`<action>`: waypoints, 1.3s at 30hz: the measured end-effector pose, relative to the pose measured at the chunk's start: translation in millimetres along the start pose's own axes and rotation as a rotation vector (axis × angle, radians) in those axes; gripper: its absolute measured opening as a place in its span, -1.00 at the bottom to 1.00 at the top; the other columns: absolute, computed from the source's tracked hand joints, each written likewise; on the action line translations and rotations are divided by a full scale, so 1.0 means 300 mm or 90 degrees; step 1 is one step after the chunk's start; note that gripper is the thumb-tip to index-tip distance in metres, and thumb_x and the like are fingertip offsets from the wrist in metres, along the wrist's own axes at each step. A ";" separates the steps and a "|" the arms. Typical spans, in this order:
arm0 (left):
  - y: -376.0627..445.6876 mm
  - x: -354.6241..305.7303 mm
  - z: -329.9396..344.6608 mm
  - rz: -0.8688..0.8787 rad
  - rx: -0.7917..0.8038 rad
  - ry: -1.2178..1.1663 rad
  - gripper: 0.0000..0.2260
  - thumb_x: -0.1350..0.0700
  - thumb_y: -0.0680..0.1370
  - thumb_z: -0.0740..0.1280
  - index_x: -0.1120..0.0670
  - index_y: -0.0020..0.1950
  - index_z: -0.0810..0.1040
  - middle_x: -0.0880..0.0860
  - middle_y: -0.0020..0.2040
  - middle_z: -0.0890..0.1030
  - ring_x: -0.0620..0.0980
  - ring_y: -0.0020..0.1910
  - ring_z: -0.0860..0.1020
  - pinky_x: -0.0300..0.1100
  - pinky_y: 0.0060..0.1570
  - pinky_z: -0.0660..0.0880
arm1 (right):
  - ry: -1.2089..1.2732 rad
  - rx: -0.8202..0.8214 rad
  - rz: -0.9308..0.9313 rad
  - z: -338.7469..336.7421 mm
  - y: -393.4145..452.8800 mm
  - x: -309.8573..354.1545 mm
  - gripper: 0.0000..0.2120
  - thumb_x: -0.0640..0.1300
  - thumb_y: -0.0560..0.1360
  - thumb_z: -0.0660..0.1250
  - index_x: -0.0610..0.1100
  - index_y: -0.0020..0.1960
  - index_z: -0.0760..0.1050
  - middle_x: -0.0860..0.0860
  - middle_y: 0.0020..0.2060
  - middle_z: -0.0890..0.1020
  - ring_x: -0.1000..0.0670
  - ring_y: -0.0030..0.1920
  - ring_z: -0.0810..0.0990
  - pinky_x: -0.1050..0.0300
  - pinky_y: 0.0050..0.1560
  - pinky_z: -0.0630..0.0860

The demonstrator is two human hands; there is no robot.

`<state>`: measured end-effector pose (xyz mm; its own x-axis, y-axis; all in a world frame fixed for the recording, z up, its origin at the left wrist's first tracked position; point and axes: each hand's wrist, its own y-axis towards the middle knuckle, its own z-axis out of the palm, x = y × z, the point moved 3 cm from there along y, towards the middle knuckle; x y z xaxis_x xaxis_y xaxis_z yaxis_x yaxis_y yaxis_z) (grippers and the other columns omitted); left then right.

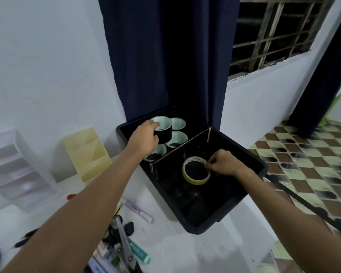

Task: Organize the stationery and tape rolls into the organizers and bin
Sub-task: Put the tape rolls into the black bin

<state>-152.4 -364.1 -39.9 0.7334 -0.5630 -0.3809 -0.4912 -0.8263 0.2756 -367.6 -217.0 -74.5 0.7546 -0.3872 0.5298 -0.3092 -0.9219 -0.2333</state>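
Both my arms reach forward: my left hand (144, 139) grips with curled fingers, my right hand (223, 162) pinches.

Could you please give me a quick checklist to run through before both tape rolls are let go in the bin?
1. Left hand grips the black roll: ok.
2. Black roll over the section with the other black rolls: ok.
3. Right hand pinches the yellow roll: ok.
4. Yellow roll on the near side of the divider: ok.
5. Yellow roll resting on the bin floor: cannot tell.
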 end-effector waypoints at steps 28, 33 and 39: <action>-0.164 0.047 0.030 -0.109 -0.141 -0.083 -0.72 0.25 0.58 0.14 0.23 0.19 0.57 0.13 0.19 0.49 0.06 0.06 0.53 -0.24 0.03 0.40 | -0.158 0.064 -0.173 0.194 0.040 0.176 -0.71 0.03 0.51 0.35 -0.20 -0.05 0.65 -0.11 -0.15 0.67 -0.07 -0.14 0.60 0.23 -0.18 0.36; -0.179 0.056 0.035 -0.136 -0.200 -0.085 -0.74 0.24 0.56 0.16 0.24 0.11 0.61 0.12 0.12 0.50 0.06 0.01 0.53 -0.19 0.07 0.46 | -0.099 0.089 -0.147 0.196 0.046 0.157 -0.72 0.05 0.49 0.38 -0.18 -0.13 0.63 -0.07 -0.32 0.61 0.00 -0.35 0.55 0.20 -0.31 0.44; -0.176 0.036 0.015 -0.135 -0.176 -0.053 -0.74 0.21 0.55 0.16 0.13 0.09 0.61 0.08 -0.05 0.62 0.09 -0.09 0.58 0.08 0.09 0.48 | -0.057 0.090 -0.110 0.174 0.037 0.142 -0.72 0.07 0.47 0.39 -0.15 -0.12 0.65 -0.02 -0.40 0.58 0.06 -0.45 0.53 0.28 -0.41 0.44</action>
<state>-120.6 -326.6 -62.4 0.7589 -0.3883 -0.5228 -0.1782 -0.8960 0.4067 -308.8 -243.2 -97.1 0.8392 -0.2151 0.4995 -0.0912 -0.9611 -0.2607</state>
